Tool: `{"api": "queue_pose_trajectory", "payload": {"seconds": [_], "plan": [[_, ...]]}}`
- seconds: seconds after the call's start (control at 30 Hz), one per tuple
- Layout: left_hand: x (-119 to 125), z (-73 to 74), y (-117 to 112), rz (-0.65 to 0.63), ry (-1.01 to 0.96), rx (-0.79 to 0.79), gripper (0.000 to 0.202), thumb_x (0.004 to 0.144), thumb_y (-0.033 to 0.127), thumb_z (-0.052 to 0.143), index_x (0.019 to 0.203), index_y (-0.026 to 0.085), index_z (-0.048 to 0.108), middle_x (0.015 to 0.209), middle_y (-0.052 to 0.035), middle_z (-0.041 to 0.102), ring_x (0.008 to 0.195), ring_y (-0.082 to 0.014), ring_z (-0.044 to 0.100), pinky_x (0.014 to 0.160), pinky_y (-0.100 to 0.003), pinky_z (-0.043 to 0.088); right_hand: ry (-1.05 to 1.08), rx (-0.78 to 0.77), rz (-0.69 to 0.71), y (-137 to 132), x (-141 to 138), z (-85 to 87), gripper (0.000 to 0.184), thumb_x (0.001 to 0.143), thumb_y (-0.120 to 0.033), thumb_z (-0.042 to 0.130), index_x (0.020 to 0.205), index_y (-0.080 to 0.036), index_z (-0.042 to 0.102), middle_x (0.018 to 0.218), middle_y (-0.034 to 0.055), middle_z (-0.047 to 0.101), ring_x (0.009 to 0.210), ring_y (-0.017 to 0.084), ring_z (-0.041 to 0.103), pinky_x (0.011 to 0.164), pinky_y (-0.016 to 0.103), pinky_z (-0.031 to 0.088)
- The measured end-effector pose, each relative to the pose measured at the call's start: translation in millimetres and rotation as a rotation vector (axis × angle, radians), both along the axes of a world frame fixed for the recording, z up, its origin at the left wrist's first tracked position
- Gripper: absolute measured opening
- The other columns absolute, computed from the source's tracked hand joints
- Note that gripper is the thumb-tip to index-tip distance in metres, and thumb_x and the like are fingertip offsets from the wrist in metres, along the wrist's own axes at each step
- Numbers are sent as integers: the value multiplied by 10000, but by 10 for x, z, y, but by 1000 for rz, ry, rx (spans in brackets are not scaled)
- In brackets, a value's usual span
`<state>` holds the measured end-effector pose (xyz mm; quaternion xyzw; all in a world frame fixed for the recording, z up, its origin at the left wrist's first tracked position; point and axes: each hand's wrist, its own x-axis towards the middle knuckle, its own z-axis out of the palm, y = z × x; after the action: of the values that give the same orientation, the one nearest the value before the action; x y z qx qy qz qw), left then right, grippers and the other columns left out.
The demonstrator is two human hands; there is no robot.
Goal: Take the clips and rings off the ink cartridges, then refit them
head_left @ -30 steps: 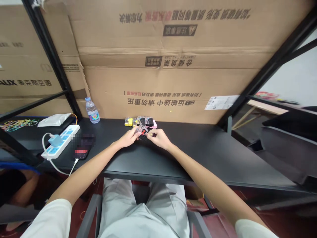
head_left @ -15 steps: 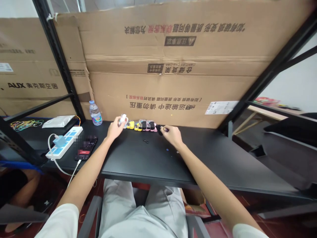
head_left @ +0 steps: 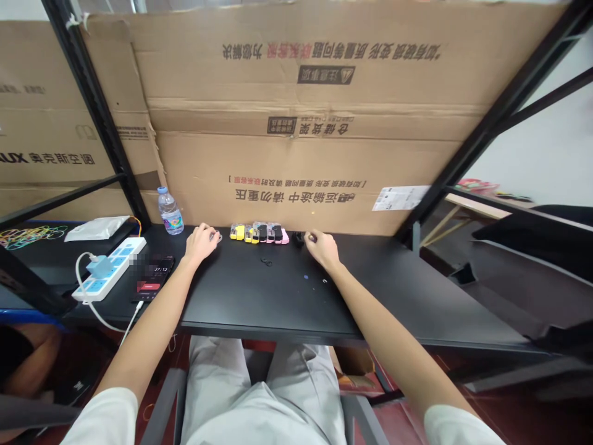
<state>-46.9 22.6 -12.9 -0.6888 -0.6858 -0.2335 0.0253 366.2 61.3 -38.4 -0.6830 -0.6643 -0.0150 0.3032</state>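
Note:
A row of small blocks [head_left: 259,233], yellow, black, clear and pink, stands at the back of the black desk [head_left: 250,303]. My left hand [head_left: 200,243] rests on the desk just left of the row, fingers curled round a small clear piece [head_left: 215,236]. My right hand [head_left: 320,247] lies right of the row, fingers closed on a small dark piece [head_left: 301,238]. Tiny black rings [head_left: 266,262] and a blue dot [head_left: 305,276] lie between the hands.
A water bottle [head_left: 170,211], a white power strip [head_left: 109,268] with a charger, a phone [head_left: 154,279] and a white packet [head_left: 98,227] sit at the left. Cardboard boxes [head_left: 301,111] wall the back. Black frame posts [head_left: 97,111] rise on both sides. Another person's arm [head_left: 23,358] shows at lower left.
Both hands left the middle of the desk and moved apart to the two ends of the row. The left hand carried the clear piece up and left, then lowered it onto the desk.

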Motion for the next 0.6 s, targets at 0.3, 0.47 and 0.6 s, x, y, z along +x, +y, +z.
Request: {"api": "queue_pose_trajectory", "payload": {"seconds": [0.3, 0.47, 0.6], "plan": [[27, -114, 73, -121, 139, -30, 290, 976, 313, 566, 1137, 230, 792, 1240, -122, 762, 1217, -329, 646, 1047, -424, 529, -103, 33, 99, 29, -140, -78, 215, 932, -312, 574, 987, -246, 771, 934, 81, 791, 824, 250, 716, 665, 284, 449], [-147, -259, 216, -85, 146, -81, 554, 985, 383, 544, 1457, 104, 622, 1531, -204, 619, 1436, -381, 526, 1204, -494, 422, -226, 98, 248, -7, -310, -37, 337, 986, -338, 563, 1273, -253, 717, 1340, 97, 712, 1021, 252, 733, 785, 303, 536], [-260, -339, 310, -61, 129, -116, 656, 996, 485, 528, 1503, 70, 562, 1640, -250, 494, 1553, -390, 415, 1287, -510, 297, -333, 84, 358, -23, -479, -26, 581, 1006, -406, 580, 1565, -255, 529, 1580, 122, 569, 1066, 289, 743, 793, 348, 592]]}}
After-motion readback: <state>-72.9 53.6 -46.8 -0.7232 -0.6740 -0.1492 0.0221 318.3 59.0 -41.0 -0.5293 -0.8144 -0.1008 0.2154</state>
